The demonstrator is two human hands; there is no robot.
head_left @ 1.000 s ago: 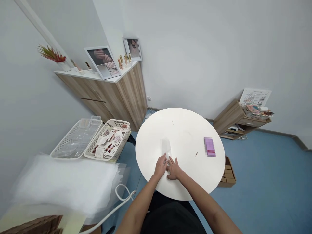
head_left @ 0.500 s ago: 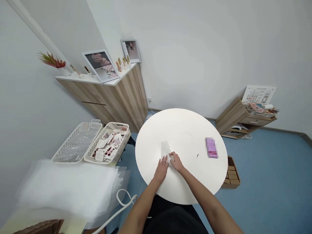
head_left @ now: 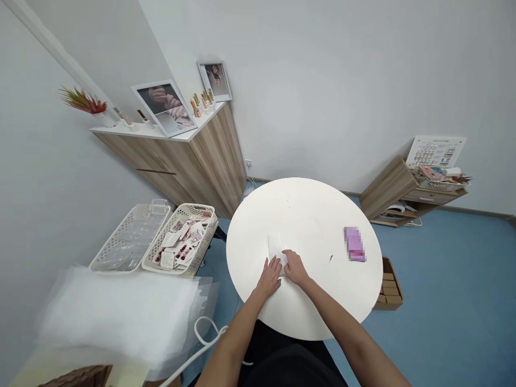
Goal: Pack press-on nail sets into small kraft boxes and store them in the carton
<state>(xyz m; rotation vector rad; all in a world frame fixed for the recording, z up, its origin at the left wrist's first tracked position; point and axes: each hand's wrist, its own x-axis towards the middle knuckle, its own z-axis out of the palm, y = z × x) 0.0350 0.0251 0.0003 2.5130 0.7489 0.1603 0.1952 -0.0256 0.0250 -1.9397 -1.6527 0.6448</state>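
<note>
A narrow white, slightly see-through folded wrap [head_left: 276,243] lies on the round white table [head_left: 310,209] near its front left. What is inside it, if anything, I cannot make out. My left hand [head_left: 270,276] rests flat on the near left part of the wrap, its fingers stretched out and apart. At the wrap's right edge, my right hand [head_left: 295,267] has curled fingers closed on it, close beside the left fingertips. The near end of the wrap is partly hidden by both hands.
A blurred-out purple item [head_left: 355,244] lies at the table's right. Left stand a basket of carded press-on nails [head_left: 201,263], a basket of clear plastic [head_left: 97,263] and a stack of white translucent sheets [head_left: 121,312]. A cardboard box [head_left: 391,305] sits on the floor right.
My right fingers have shifted slightly along the wrap's right edge, and my left thumb now shows out to the side. The whole view has tilted a little.
</note>
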